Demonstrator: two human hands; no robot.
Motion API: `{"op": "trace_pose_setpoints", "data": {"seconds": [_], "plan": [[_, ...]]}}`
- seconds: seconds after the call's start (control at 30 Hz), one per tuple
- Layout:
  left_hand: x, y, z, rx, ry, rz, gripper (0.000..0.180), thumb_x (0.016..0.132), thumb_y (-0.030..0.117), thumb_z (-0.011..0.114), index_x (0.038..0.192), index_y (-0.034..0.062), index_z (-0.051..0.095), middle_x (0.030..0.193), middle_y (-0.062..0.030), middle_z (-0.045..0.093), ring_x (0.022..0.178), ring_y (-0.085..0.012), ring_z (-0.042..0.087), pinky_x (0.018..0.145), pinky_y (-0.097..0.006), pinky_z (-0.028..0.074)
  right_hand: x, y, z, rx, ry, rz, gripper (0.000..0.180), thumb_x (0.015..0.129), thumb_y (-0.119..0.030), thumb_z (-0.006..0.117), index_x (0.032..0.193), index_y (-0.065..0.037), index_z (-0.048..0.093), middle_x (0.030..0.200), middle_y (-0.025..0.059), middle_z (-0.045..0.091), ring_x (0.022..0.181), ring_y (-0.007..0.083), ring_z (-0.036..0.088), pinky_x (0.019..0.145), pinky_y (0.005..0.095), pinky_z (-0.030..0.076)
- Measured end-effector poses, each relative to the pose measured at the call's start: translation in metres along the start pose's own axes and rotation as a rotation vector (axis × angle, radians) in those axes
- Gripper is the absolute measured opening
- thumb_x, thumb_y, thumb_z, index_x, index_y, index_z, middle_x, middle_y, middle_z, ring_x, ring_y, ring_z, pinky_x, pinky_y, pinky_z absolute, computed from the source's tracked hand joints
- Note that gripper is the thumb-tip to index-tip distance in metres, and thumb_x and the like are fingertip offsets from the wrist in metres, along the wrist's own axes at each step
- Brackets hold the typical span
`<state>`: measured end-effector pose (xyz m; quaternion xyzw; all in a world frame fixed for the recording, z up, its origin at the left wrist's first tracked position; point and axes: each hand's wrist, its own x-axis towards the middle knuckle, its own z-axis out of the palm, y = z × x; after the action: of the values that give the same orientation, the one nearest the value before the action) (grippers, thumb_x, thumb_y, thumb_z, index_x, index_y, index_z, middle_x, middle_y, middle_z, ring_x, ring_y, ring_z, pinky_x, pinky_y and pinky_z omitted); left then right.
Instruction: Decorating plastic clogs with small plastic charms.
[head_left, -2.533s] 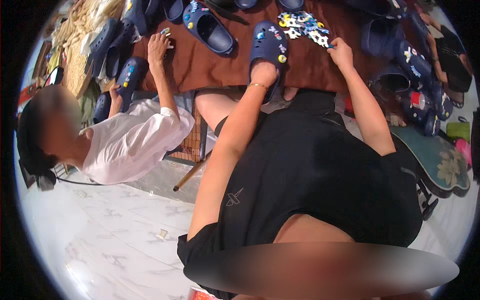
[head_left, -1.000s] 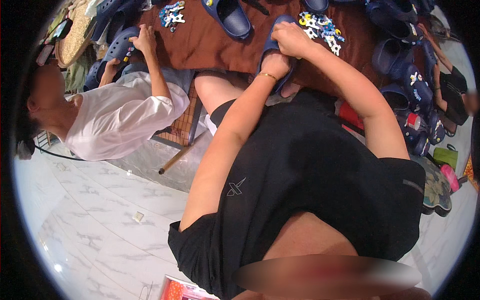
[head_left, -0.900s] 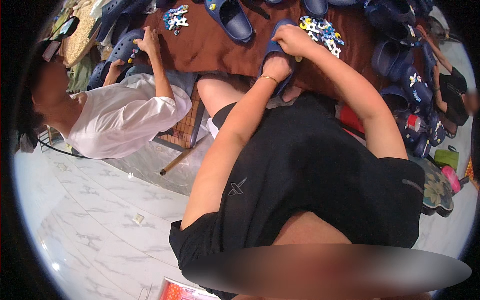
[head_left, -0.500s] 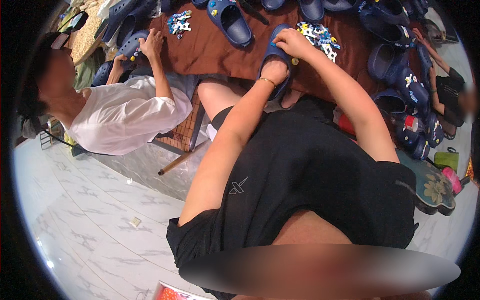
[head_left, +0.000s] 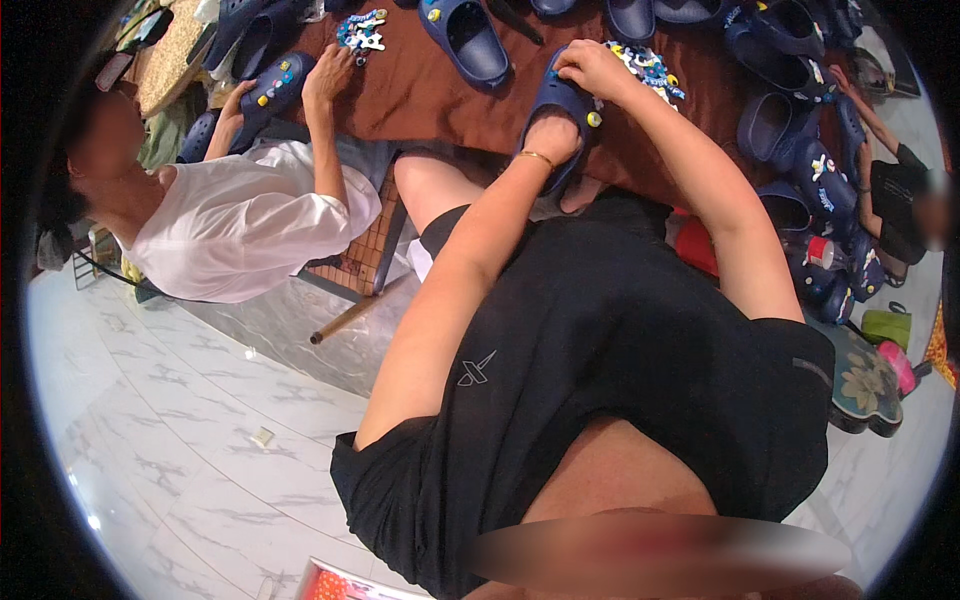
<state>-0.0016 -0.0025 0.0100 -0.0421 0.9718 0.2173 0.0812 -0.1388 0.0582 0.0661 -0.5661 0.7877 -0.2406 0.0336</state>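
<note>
Left hand [head_left: 552, 138] steadies blue clog [head_left: 562, 115] at bench [head_left: 420, 90] edge, 12 o'clock; right hand [head_left: 592, 70] pinches its toe. Charm pile [head_left: 648, 70] just right. Second person's hand [head_left: 328, 75] at 11.

Probably a small workshop or stall for decorating footwear — many navy clogs [head_left: 465, 40] crowd a brown-covered surface [head_left: 420, 90], with heaps of colourful shoe charms [head_left: 645, 68] among them, and a co-worker [head_left: 240, 215] seated alongside on the pale marble floor [head_left: 160, 440].
</note>
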Motion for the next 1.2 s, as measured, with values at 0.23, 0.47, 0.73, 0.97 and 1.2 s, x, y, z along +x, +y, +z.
{"op": "trace_pose_setpoints", "data": {"seconds": [0.23,0.47,0.73,0.97,1.2], "plan": [[-0.001,0.0,-0.002,-0.017,-0.008,0.01,0.027,0.075,0.025,0.048,0.072,0.0016,0.062,0.079,-0.0182,0.06,0.075,-0.0309,0.059,0.07,-0.04,0.046,-0.011,-0.009,0.006,-0.003,0.012,-0.018,0.014,0.071,-0.019,0.059,0.078,-0.008,0.063,0.078,0.0091,0.056,0.082,0.0267,0.053,0.074,0.0363,0.042],[-0.002,0.0,-0.008,-0.031,-0.023,0.027,0.028,0.075,0.026,0.048,0.073,0.0017,0.062,0.08,-0.0181,0.061,0.076,-0.0308,0.059,0.071,-0.039,0.046,-0.009,-0.025,0.002,-0.168,-0.037,-0.006,0.013,0.071,-0.019,0.058,0.077,-0.01,0.064,0.08,0.0076,0.057,0.084,0.0244,0.053,0.075,0.0357,0.042],[-0.001,0.004,-0.017,-0.042,-0.028,0.0,0.026,0.074,0.025,0.051,0.077,0.0022,0.062,0.082,-0.0177,0.061,0.078,-0.0308,0.059,0.071,-0.039,0.047,0.0,-0.042,-0.004,-0.395,-0.247,-0.025,0.011,0.071,-0.012,0.054,0.075,-0.01,0.063,0.082,0.0078,0.057,0.085,0.026,0.052,0.076,0.0382,0.04],[-0.001,0.006,-0.014,-0.013,-0.042,0.019,0.02,0.071,0.016,0.05,0.076,0.0003,0.062,0.081,-0.0193,0.06,0.079,-0.0312,0.059,0.071,-0.039,0.047,0.006,-0.017,-0.006,-0.114,-0.354,0.153,0.019,0.071,-0.017,0.052,0.082,-0.006,0.064,0.082,0.0133,0.061,0.08,0.0273,0.058,0.073,0.0402,0.044],[-0.017,0.002,0.001,-0.082,0.168,0.147,0.016,0.069,0.011,0.047,0.073,-0.0011,0.056,0.078,-0.021,0.056,0.076,-0.0335,0.055,0.071,-0.041,0.043,-0.009,-0.015,-0.006,0.181,-0.136,0.202,0.021,0.073,-0.018,0.052,0.086,-0.007,0.063,0.085,0.0114,0.061,0.081,0.026,0.058,0.074,0.0335,0.045]]}}
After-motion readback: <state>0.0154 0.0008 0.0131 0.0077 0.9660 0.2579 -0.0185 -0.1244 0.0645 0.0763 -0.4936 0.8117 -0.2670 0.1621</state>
